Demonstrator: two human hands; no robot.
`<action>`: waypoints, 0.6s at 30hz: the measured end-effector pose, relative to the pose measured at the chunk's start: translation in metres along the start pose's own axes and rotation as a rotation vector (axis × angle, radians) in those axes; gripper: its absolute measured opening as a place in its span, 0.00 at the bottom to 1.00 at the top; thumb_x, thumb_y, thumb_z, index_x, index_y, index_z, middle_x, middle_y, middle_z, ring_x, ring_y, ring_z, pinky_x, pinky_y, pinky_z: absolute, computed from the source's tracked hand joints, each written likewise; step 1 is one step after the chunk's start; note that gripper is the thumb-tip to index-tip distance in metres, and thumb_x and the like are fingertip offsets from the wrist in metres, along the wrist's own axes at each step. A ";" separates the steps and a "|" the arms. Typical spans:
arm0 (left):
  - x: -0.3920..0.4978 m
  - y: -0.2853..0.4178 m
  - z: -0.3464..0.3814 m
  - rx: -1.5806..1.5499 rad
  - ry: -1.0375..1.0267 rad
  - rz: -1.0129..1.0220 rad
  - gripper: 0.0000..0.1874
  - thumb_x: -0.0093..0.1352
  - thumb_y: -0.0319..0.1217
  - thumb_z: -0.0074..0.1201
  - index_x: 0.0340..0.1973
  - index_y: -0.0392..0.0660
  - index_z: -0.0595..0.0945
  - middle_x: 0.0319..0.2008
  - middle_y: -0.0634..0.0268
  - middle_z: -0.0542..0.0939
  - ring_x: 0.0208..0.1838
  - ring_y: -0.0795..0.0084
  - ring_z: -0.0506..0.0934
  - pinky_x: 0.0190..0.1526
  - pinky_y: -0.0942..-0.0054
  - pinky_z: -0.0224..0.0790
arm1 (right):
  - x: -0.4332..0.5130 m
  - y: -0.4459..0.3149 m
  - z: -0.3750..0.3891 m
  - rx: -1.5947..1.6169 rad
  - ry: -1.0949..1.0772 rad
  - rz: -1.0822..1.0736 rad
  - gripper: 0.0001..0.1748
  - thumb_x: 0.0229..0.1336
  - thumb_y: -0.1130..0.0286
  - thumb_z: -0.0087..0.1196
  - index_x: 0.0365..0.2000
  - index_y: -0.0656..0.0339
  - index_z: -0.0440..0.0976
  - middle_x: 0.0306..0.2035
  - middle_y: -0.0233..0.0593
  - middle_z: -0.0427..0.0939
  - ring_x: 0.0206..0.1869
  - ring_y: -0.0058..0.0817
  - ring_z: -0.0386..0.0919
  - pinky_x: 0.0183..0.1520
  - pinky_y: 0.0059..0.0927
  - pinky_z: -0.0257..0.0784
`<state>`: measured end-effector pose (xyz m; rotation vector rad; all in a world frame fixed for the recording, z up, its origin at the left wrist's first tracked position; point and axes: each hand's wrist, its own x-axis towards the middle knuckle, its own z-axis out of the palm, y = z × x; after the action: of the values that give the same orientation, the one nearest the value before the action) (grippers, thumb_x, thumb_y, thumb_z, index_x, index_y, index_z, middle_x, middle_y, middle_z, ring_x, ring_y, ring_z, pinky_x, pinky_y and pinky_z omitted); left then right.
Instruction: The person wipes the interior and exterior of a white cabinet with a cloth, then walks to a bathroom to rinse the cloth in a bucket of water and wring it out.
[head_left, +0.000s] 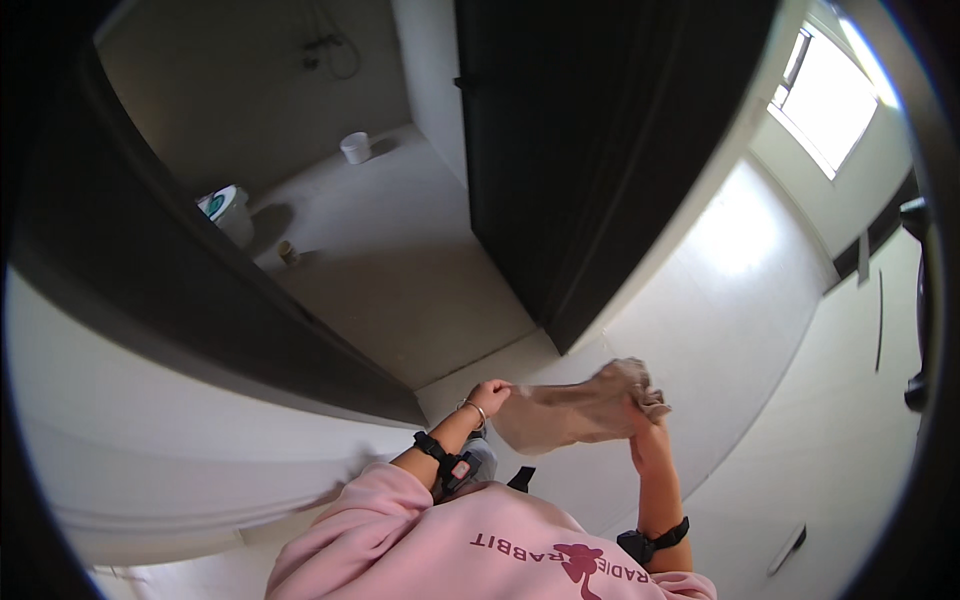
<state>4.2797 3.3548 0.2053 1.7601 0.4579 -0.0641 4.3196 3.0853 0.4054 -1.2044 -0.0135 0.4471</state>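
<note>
A brownish, thin crumpled cloth (570, 416) stretches between both hands in front of the body. My left hand (491, 397), with a bangle at the wrist, pinches its left edge between the fingertips. The cloth's bunched right end is gripped by my right hand (646, 420), partly hidden behind the folds. Black straps with devices sit on both forearms. The cloth is somewhat blurred.
Ahead, a dark door (585, 150) stands open to a room with a white bucket (355, 148), a small can-like container (288, 253) and a whitish container with a green item (229, 210). A dark door frame (225, 300) rises on the left, a window (825, 97) upper right.
</note>
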 end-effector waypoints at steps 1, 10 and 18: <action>0.008 0.007 0.000 -0.002 -0.007 -0.012 0.17 0.71 0.40 0.49 0.45 0.41 0.81 0.37 0.66 0.82 0.39 0.77 0.78 0.44 0.74 0.70 | 0.021 -0.005 0.010 0.001 -0.086 0.012 0.14 0.57 0.78 0.54 0.42 0.55 0.65 0.43 0.27 0.69 0.51 0.19 0.66 0.56 0.25 0.61; 0.053 0.150 -0.067 -0.523 -0.169 0.220 0.24 0.72 0.48 0.45 0.54 0.42 0.74 0.42 0.68 0.76 0.45 0.77 0.72 0.47 0.75 0.64 | 0.157 -0.004 0.127 -0.455 -0.469 0.086 0.19 0.56 0.71 0.55 0.49 0.65 0.68 0.42 0.35 0.74 0.45 0.21 0.72 0.46 0.25 0.70; 0.148 0.182 -0.236 -0.628 0.405 0.270 0.21 0.69 0.43 0.54 0.47 0.40 0.71 0.30 0.70 0.74 0.32 0.83 0.69 0.30 0.80 0.63 | 0.312 -0.015 0.253 -0.496 -0.410 0.086 0.17 0.59 0.68 0.54 0.47 0.65 0.71 0.43 0.38 0.76 0.46 0.24 0.73 0.49 0.28 0.68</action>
<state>4.4292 3.5882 0.3893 1.1910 0.4610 0.5792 4.5478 3.4142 0.4424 -1.5813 -0.4484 0.7919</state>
